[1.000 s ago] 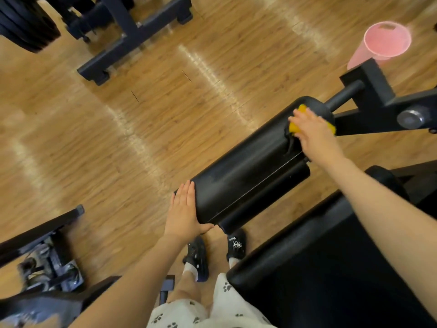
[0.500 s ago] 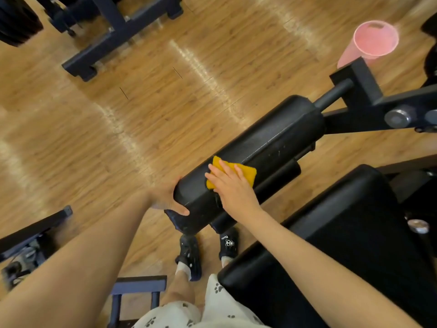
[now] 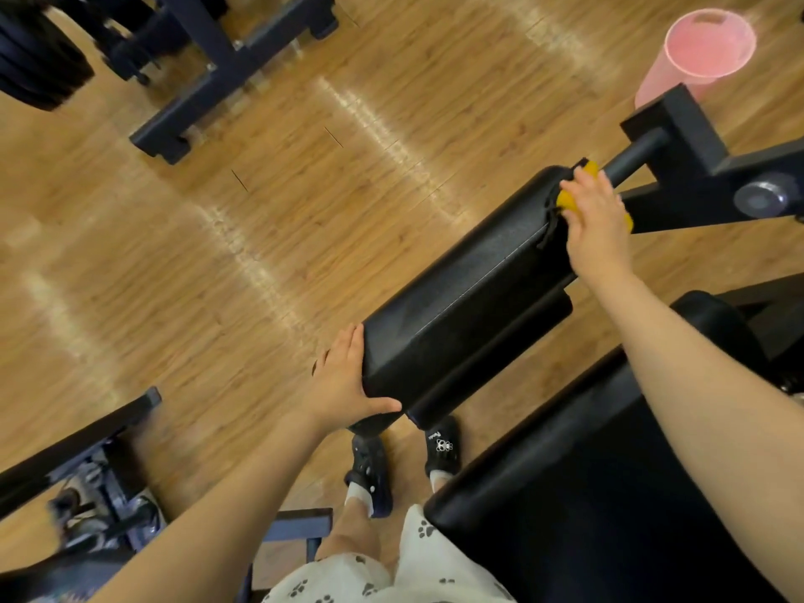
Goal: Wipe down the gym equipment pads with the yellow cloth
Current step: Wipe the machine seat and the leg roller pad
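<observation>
The right hand presses the yellow cloth flat-fingered on the black cylindrical roller pad's far end; the left hand, fingers straight, braces its near end.

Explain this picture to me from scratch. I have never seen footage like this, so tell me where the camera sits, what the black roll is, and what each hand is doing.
The camera is worn on the person's head and looks forward and down, so you see their own two arms, patterned clothing and black shoes on a wooden floor.

The long black roll is a padded roller on a gym machine, carried on a dark metal bar and frame. A second, larger black pad lies at lower right.

The left hand lies flat against the near end of the roller, thumb underneath, seemingly steadying it. The right hand presses a yellow cloth onto the far end, by the bar; most of the cloth is hidden under the hand.

A pink bucket stands on the floor beyond the frame.
</observation>
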`<action>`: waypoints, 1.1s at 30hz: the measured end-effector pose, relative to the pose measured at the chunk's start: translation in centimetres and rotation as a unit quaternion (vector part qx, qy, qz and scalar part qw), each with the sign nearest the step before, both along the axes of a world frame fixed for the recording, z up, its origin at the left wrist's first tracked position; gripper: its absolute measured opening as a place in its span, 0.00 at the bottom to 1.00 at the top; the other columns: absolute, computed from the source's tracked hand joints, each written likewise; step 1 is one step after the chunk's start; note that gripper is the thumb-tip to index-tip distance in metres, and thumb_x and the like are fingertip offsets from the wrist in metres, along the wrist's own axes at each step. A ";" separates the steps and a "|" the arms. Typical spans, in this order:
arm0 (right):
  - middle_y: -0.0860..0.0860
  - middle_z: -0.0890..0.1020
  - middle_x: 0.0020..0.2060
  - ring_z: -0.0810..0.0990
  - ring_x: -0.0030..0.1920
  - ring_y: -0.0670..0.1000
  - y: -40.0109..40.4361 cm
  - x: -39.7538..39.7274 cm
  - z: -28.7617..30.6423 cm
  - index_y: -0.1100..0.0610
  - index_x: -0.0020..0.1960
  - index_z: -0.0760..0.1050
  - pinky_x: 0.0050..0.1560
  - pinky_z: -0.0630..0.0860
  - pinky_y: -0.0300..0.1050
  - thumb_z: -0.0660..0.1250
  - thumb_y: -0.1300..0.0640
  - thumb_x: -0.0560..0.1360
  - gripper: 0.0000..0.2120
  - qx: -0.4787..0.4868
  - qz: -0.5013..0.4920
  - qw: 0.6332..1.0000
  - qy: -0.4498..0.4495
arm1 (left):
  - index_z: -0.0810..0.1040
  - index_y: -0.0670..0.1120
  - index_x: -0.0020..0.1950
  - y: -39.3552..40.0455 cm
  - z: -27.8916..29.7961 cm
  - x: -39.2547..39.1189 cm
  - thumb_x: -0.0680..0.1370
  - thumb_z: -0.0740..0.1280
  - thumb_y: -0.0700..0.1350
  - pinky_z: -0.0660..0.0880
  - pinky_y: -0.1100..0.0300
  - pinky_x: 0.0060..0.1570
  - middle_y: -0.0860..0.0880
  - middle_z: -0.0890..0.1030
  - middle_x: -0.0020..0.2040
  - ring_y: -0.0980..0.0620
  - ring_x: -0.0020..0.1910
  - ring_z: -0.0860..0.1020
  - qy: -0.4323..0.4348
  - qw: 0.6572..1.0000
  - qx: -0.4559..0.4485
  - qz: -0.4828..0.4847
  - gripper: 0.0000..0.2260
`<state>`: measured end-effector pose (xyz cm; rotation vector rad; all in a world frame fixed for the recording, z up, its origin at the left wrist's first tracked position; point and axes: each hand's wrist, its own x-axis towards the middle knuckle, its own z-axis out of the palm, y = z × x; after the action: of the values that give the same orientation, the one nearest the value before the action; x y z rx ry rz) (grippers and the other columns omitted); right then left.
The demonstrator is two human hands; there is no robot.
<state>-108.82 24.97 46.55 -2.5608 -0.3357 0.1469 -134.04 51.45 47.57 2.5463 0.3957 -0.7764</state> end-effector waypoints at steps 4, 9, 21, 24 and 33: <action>0.52 0.61 0.73 0.51 0.75 0.55 3.1 -3.1 0.1 0.56 0.69 0.67 0.73 0.49 0.57 0.57 0.62 0.79 0.19 0.008 -0.070 0.997 0.014 | 0.48 0.46 0.77 -1.0 -1.0 -0.4 0.64 0.71 0.67 0.54 0.46 0.73 0.48 0.56 0.77 0.49 0.75 0.55 -0.056 0.996 0.074 0.013 0.52; 0.51 0.68 0.70 0.59 0.73 0.57 7.6 -14.6 -0.9 0.53 0.69 0.68 0.69 0.58 0.61 0.66 0.64 0.72 0.26 -0.048 0.125 0.991 -0.003 | 0.53 0.47 0.76 1.6 -1.2 1.6 0.64 0.75 0.60 0.64 0.56 0.66 0.49 0.65 0.71 0.49 0.67 0.65 0.005 0.995 -0.088 0.048 0.48; 0.51 0.65 0.72 0.56 0.74 0.54 1.8 -4.8 0.0 0.56 0.69 0.67 0.72 0.51 0.54 0.60 0.64 0.77 0.21 -0.038 0.128 0.991 0.007 | 0.59 0.52 0.72 3.2 -0.2 2.9 0.69 0.73 0.56 0.66 0.61 0.57 0.55 0.68 0.64 0.53 0.61 0.68 0.079 0.971 -0.216 0.066 0.36; 0.51 0.63 0.73 0.53 0.75 0.54 1.1 -1.6 0.2 0.56 0.69 0.67 0.73 0.49 0.56 0.57 0.63 0.79 0.19 -0.008 0.041 0.999 0.021 | 0.55 0.50 0.75 1.9 -0.4 0.6 0.74 0.70 0.52 0.65 0.58 0.63 0.54 0.65 0.68 0.54 0.63 0.65 -0.007 0.985 -0.154 0.083 0.35; 0.51 0.62 0.73 0.52 0.75 0.54 9.7 -11.5 0.7 0.53 0.70 0.66 0.73 0.50 0.57 0.58 0.58 0.79 0.19 -0.041 -0.030 0.998 0.021 | 0.51 0.52 0.76 2.6 -0.7 0.1 0.68 0.70 0.63 0.64 0.47 0.68 0.51 0.61 0.73 0.49 0.70 0.63 0.024 0.989 -0.134 0.053 0.45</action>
<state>-120.35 34.66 47.21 -2.6422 -0.2405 0.1958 -133.94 54.04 46.86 2.2410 0.4095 -0.7946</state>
